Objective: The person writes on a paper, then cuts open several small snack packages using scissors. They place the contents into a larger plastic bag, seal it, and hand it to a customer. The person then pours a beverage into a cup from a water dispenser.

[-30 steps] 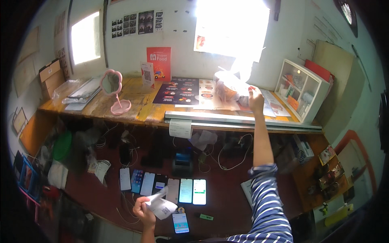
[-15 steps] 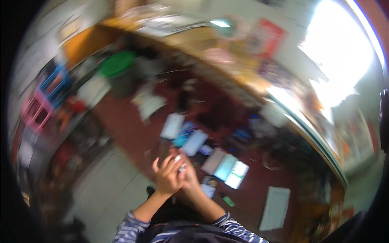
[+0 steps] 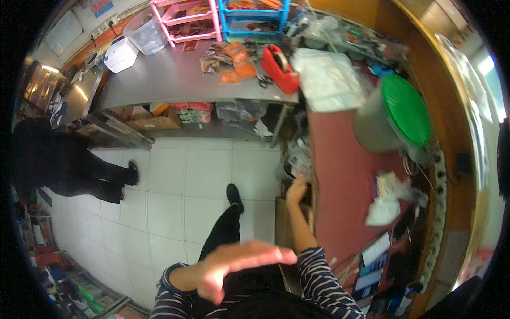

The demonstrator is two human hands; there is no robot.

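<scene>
Two hands show, both on striped sleeves. The left hand point(image 3: 234, 266) floats near the lower middle, blurred, spread flat with fingers straight and together, palm down, holding and touching nothing; the tiled floor point(image 3: 175, 181) lies below it. The right hand point(image 3: 296, 190) reaches forward to the near-left edge of the dark red counter point(image 3: 345, 175). Its fingers are curled at that edge, just beside a cluttered gap of cables and small parts; whether it grips anything there cannot be told.

One green-lidded grey bucket point(image 3: 396, 114) stands on the red counter to the far right. One crumpled white paper point(image 3: 383, 210) lies on it right of the hand, and a few flat phone-like screens point(image 3: 374, 255) lie near the lower right, too small to count surely.

One steel counter point(image 3: 175, 77) runs across the far side. On it sit one red tape dispenser point(image 3: 280, 68), one pair of scissors point(image 3: 264, 81), several orange packets point(image 3: 236, 58), one white box point(image 3: 120, 53) and one clear tub point(image 3: 146, 33). Behind stand two drawer racks, one pink point(image 3: 188, 18) and one blue point(image 3: 255, 18). One folded white cloth point(image 3: 326, 80) lies right of the dispenser.

One other person in dark clothes point(image 3: 64, 162) stands at the left.
</scene>
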